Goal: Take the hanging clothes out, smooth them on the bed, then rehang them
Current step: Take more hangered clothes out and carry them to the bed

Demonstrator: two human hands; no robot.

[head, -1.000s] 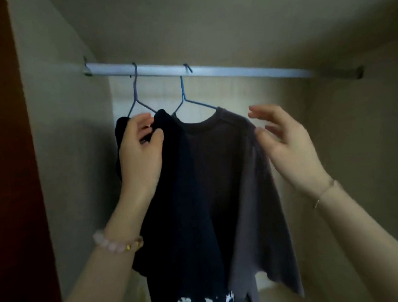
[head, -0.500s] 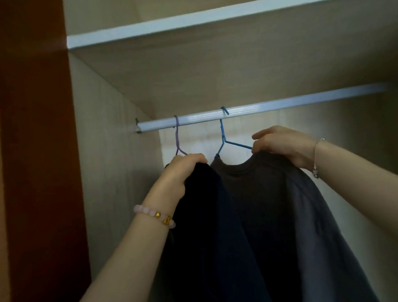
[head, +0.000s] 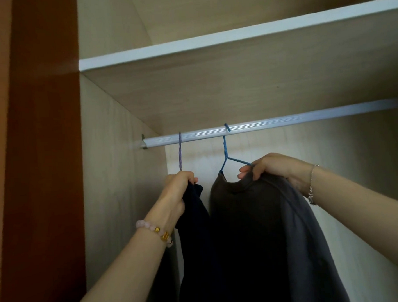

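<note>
Two garments hang from a silver wardrobe rail (head: 272, 124). A dark navy shirt (head: 195, 242) hangs on a purple wire hanger (head: 180, 151) at the left. My left hand (head: 177, 193) grips the navy shirt's top at the hanger's base. To its right a grey-brown shirt (head: 265, 228) hangs on a blue wire hanger (head: 225, 149). My right hand (head: 269, 168) is closed over that shirt's right shoulder and the blue hanger's arm. Both hooks rest on the rail. The lower parts of both shirts run out of view.
A wooden shelf (head: 234, 42) with a white front edge sits above the rail. The wardrobe's left side wall (head: 117, 177) stands close to the navy shirt. A reddish-brown door panel (head: 45, 157) borders the opening at the left. Rail space extends to the right.
The view has tilted upward, showing the shelf. My right hand went from open beside the grey shirt to closed on its shoulder. My left hand kept its grip on the navy shirt.
</note>
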